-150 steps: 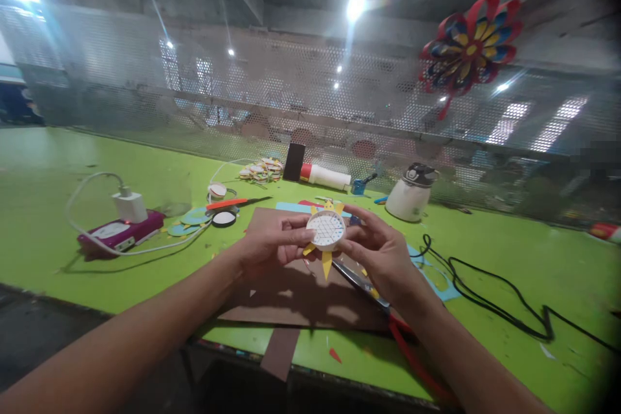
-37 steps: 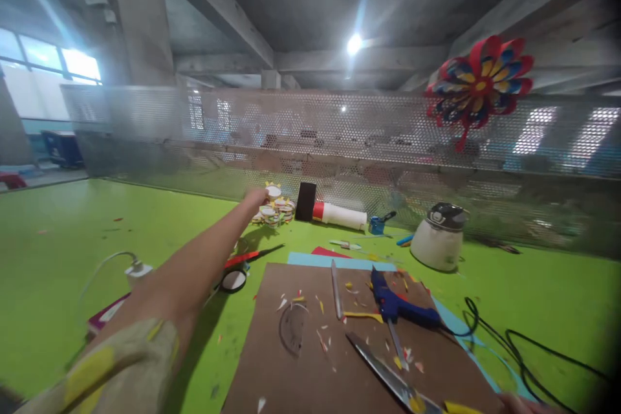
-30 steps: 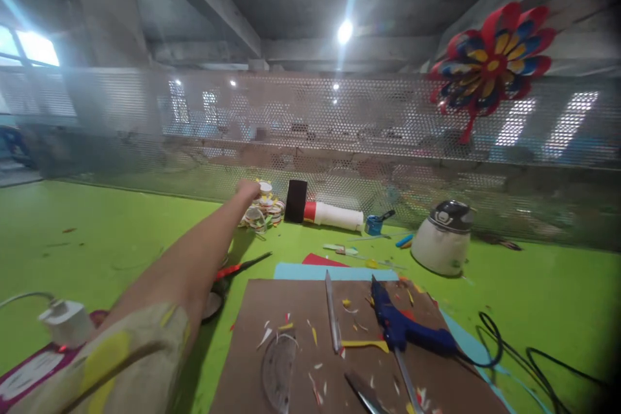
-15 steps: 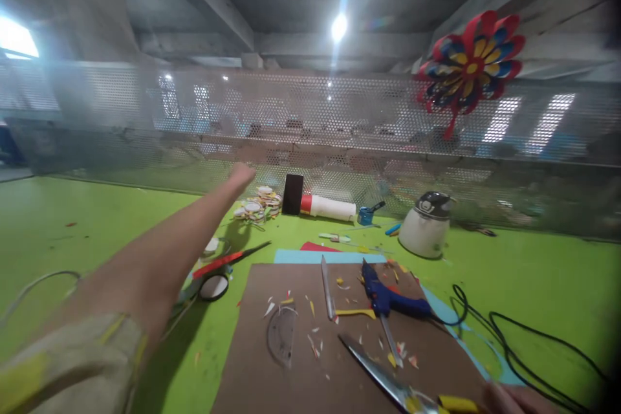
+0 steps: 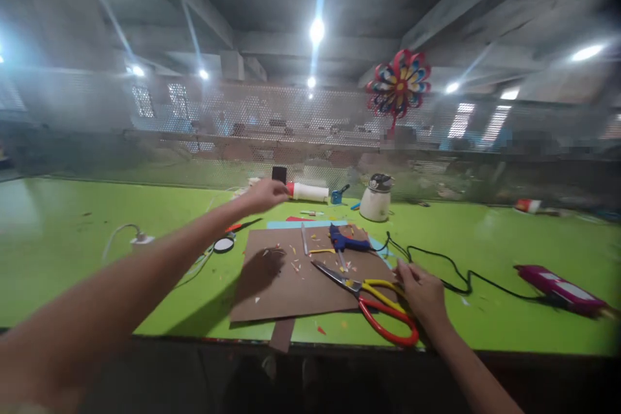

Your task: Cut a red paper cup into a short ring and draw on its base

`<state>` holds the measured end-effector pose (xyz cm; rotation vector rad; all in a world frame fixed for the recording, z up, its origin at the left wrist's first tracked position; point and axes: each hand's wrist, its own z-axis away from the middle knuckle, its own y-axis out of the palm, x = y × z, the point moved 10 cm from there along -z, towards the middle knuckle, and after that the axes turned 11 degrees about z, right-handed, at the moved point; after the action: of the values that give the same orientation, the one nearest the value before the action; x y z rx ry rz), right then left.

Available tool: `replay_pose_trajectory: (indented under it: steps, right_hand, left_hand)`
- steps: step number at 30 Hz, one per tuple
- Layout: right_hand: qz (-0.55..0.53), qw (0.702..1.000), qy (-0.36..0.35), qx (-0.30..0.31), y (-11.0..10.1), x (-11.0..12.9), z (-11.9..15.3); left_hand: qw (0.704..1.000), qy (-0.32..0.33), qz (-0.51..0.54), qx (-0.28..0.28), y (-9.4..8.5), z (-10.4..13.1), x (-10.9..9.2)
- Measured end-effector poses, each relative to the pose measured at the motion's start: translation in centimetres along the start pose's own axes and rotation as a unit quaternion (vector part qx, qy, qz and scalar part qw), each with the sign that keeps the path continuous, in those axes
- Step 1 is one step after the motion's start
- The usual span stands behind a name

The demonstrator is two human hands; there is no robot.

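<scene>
My left hand (image 5: 266, 196) is raised over the far side of the table, fingers bent and pressed together; whatever they hold, if anything, is too small to make out. Behind it, partly hidden, are small white round pieces (image 5: 253, 181) and a white roll with a red end (image 5: 310, 193). My right hand (image 5: 424, 294) is closed at the yellow handle of large scissors (image 5: 391, 314), which have one yellow and one red handle. Their blades lie on a brown sheet (image 5: 281, 294) scattered with small paper scraps. A blue glue gun (image 5: 349, 242) rests on the sheet.
A white pot with a dark top (image 5: 376, 199) stands at the back. Black cord (image 5: 441, 259) crosses the green table (image 5: 490, 239) near a magenta tool (image 5: 557, 288). A round white-faced disc (image 5: 224, 245) lies left of the sheet. A mesh screen with a flower pinwheel (image 5: 400, 87) stands behind.
My view has pulled back and turned right, showing more of the table. My left hand has come back from the small round pieces toward the sheet. My right hand stays at the scissors' handle.
</scene>
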<state>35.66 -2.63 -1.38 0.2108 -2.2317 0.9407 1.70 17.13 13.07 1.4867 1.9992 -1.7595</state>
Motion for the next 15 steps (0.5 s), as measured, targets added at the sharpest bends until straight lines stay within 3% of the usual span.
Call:
replay_pose_trajectory:
  steps: [4, 7, 10, 15]
  right_hand:
    - [-0.010, 1.000, 0.023, -0.014, 0.1, -0.8, -0.2]
    - [-0.006, 0.999, 0.031, 0.006, 0.9, -1.3, -0.4]
    - [0.009, 0.999, 0.025, 0.029, 1.9, -1.6, -0.6]
    - [0.037, 0.998, 0.000, 0.042, 2.3, -1.3, -0.7]
  left_hand:
    - [0.998, 0.023, 0.023, 0.053, 7.1, 4.4, -0.7]
    - [0.997, 0.007, 0.038, 0.064, 10.0, 5.9, 0.6]
    - [0.996, -0.025, 0.062, 0.059, 10.6, 5.7, 2.3]
    - [0.991, -0.065, 0.115, 0.017, 9.5, 4.5, 4.4]
